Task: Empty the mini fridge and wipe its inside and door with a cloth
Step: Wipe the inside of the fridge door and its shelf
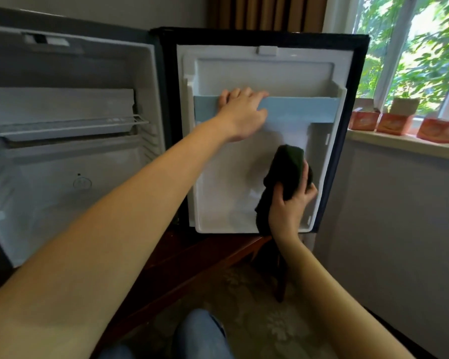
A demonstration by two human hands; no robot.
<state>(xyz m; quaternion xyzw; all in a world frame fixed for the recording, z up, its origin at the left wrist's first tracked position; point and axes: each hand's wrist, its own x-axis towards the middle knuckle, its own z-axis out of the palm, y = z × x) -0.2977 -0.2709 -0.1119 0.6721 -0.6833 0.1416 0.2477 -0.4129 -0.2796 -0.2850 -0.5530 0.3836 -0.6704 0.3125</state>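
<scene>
The mini fridge (70,156) stands open at the left, its white inside bare apart from a wire shelf (62,125). Its door (265,73) is swung wide open in the middle of the view, white liner facing me. My left hand (241,112) grips the pale blue rail (303,108) of the door's upper shelf, fingers hooked over its top edge. My right hand (289,206) holds a dark green cloth (287,172) bunched against the lower right part of the door liner.
Several orange cartons (393,123) stand in a row on the windowsill at the right, next to the window. A dark wooden stand (197,265) carries the fridge. Patterned carpet (257,307) and my knee in jeans (200,332) lie below.
</scene>
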